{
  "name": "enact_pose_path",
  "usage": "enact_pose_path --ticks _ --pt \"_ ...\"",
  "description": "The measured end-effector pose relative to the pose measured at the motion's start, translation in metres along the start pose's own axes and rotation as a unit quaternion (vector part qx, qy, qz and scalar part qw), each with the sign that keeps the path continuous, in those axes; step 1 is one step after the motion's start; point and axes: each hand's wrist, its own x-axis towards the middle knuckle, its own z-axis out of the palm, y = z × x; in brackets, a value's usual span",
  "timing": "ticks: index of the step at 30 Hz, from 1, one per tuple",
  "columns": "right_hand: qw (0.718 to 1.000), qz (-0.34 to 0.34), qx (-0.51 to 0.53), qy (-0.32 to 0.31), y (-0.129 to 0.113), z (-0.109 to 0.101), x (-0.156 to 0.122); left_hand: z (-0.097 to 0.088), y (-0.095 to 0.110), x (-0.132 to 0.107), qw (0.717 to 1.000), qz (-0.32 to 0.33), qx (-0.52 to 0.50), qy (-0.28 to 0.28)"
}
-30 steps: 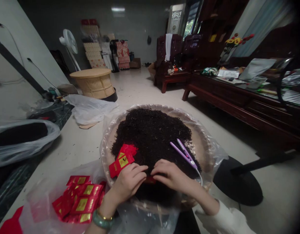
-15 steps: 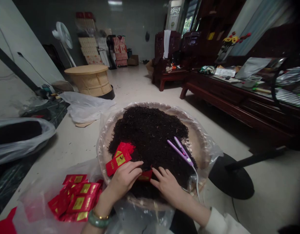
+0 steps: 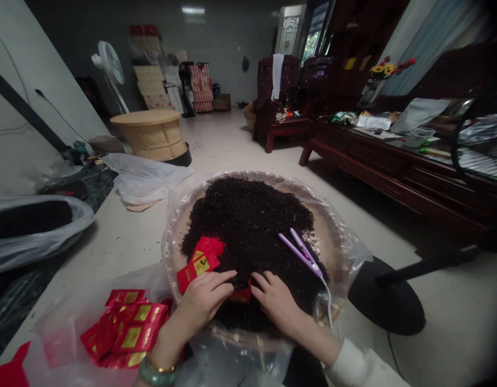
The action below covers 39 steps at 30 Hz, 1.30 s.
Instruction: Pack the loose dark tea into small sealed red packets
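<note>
Between both hands is a small red packet (image 3: 241, 295), held low over the dark loose tea leaves (image 3: 250, 215) in a round, plastic-lined basket (image 3: 339, 236). My left hand (image 3: 206, 293) grips its left side, thumb and fingers closed. My right hand (image 3: 276, 301) pinches the right side, its fingers bent and close together. The fingers hide much of the packet. Beside my left hand, red packets with gold labels (image 3: 198, 266) lie fanned on the leaves. Right of centre rests a purple hair straightener (image 3: 300, 253), its arms apart and its white cord running over the rim.
Several red and gold packets (image 3: 131, 336) lie in a clear plastic bag at the lower left. A black fan base (image 3: 388, 298) stands right of the basket. An open bag of dark leaves (image 3: 30, 217) is at the left. A long wooden table (image 3: 377, 161) runs along the right.
My right fingers have drawn closer together around the packet's right edge, where a red upright side now shows. My left hand keeps nearly the same hold. The view has shifted slightly.
</note>
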Motion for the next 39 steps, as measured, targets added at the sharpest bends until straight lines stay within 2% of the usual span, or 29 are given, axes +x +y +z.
enact_pose_path --ticks 2,5,9,12,15,17,21,25,31,35,39 --pt "0.999 0.010 0.033 0.001 0.005 -0.008 0.002 0.001 0.001 0.000 1.000 0.002 -0.001 0.003" --pt "0.990 0.047 0.131 0.036 0.018 -0.020 0.001 0.004 0.002 0.000 1.000 0.000 -0.003 -0.002" --pt "0.948 0.073 0.296 0.098 0.036 -0.031 0.001 0.008 0.003 0.003 1.000 0.003 -0.002 -0.002" --pt "0.921 0.088 0.356 0.132 0.041 -0.042 0.004 0.009 0.003 0.005 1.000 0.011 0.007 0.000" --pt "0.918 0.102 0.354 0.149 0.037 -0.055 0.009 0.010 0.003 0.006 1.000 0.010 0.012 0.001" --pt "0.922 0.082 0.351 0.143 0.031 -0.063 0.013 0.010 0.003 0.007 1.000 0.007 0.010 -0.002" --pt "0.934 0.004 0.342 0.102 0.013 -0.075 0.020 0.009 0.004 0.007 1.000 0.002 0.008 -0.006" --pt "0.961 -0.003 0.270 0.058 0.001 -0.081 0.025 0.009 0.004 0.008 1.000 0.000 0.009 -0.009" --pt "0.989 0.003 0.144 0.007 -0.003 -0.086 0.029 0.008 0.005 0.009 1.000 -0.002 0.004 -0.014" --pt "0.988 -0.027 0.153 0.006 -0.005 -0.083 0.027 0.008 0.005 0.008 1.000 -0.007 -0.009 -0.021" --pt "0.976 -0.019 0.211 0.041 -0.003 -0.078 0.026 0.008 0.005 0.007 1.000 -0.011 -0.007 -0.015"
